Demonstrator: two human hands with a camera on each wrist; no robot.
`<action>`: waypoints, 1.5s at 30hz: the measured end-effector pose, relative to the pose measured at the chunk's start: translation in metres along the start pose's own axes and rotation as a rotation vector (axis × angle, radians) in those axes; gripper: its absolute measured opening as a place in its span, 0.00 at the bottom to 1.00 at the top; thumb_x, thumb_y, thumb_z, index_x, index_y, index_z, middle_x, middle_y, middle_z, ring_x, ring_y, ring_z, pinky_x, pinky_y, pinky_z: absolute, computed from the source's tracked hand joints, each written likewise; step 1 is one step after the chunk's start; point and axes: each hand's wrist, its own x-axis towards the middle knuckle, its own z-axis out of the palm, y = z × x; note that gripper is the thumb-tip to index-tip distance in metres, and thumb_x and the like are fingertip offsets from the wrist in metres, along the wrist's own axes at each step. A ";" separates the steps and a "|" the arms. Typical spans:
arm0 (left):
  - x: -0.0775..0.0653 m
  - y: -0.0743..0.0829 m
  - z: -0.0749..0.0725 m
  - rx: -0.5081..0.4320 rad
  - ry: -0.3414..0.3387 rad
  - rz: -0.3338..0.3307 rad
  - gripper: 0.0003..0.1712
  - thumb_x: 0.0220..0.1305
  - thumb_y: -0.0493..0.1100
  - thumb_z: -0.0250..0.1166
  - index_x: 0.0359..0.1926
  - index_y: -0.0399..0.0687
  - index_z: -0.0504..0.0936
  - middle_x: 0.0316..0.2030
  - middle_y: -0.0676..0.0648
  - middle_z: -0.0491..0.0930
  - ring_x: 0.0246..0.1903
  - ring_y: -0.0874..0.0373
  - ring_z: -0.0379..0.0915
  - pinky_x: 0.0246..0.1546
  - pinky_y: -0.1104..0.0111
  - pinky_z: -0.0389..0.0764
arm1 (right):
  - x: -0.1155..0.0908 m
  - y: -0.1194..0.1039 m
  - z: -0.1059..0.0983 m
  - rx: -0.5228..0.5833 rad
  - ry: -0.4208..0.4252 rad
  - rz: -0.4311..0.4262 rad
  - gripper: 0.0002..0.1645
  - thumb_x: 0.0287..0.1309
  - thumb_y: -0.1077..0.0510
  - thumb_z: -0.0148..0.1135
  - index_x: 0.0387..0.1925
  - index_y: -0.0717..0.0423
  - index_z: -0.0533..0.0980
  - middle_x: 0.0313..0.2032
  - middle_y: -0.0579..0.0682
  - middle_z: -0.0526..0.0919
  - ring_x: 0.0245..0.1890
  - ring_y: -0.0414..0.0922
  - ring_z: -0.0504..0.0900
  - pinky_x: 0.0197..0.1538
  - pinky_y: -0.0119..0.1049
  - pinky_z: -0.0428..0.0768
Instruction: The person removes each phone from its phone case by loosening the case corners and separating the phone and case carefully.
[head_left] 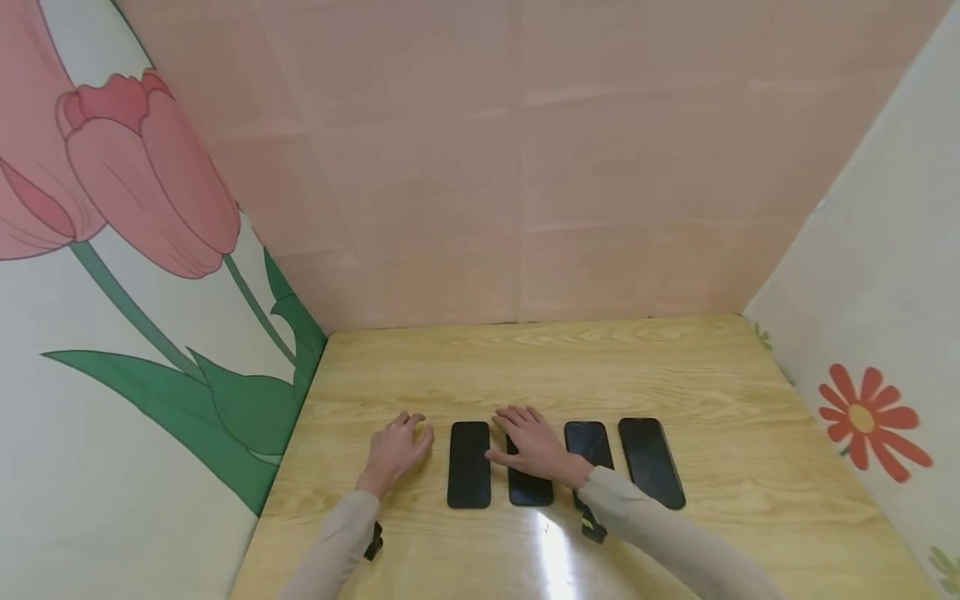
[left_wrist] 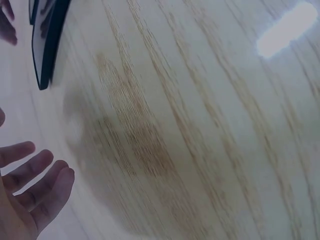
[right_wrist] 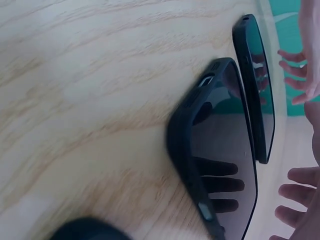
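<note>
Several black smartphones lie screen up in a row on the wooden table. My left hand (head_left: pixel 397 450) is just left of the leftmost smartphone (head_left: pixel 469 465), fingers loosely bent and holding nothing. In the left wrist view that left hand (left_wrist: pixel 35 200) appears beside bare tabletop. My right hand (head_left: pixel 534 446) is over the second smartphone (head_left: pixel 530 490), fingers spread and fairly straight, covering its upper part. The right wrist view shows the right hand (right_wrist: pixel 300 205) above that smartphone (right_wrist: pixel 225 135), its fingers mirrored in the screen. Contact is hard to tell.
Right of these lie a third smartphone (head_left: pixel 589 442), partly behind the right forearm, and a fourth phone (head_left: pixel 651 462). The wooden table (head_left: pixel 525 367) meets a pink back wall (head_left: pixel 517 167). Side walls carry painted tulips (head_left: pixel 150 167) and a red flower (head_left: pixel 862 419).
</note>
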 end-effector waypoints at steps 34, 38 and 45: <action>-0.006 0.025 0.020 -0.073 -0.087 0.041 0.11 0.66 0.48 0.62 0.28 0.50 0.79 0.21 0.55 0.75 0.19 0.61 0.70 0.21 0.64 0.74 | 0.015 -0.012 0.021 -0.153 -0.019 -0.026 0.52 0.56 0.30 0.65 0.61 0.70 0.69 0.60 0.64 0.70 0.61 0.61 0.65 0.65 0.57 0.61; -0.007 0.029 0.025 -0.072 -0.101 0.041 0.12 0.66 0.49 0.61 0.26 0.51 0.79 0.20 0.56 0.74 0.19 0.63 0.69 0.21 0.66 0.74 | 0.018 -0.013 0.022 -0.138 -0.055 0.009 0.52 0.54 0.31 0.67 0.61 0.71 0.69 0.60 0.64 0.68 0.61 0.61 0.64 0.66 0.57 0.59; -0.007 0.033 0.032 -0.071 -0.086 0.086 0.14 0.66 0.48 0.61 0.22 0.52 0.75 0.18 0.57 0.70 0.16 0.64 0.65 0.17 0.69 0.69 | 0.025 -0.013 0.024 -0.137 -0.086 0.056 0.53 0.50 0.29 0.69 0.57 0.70 0.71 0.58 0.64 0.68 0.60 0.62 0.63 0.67 0.56 0.58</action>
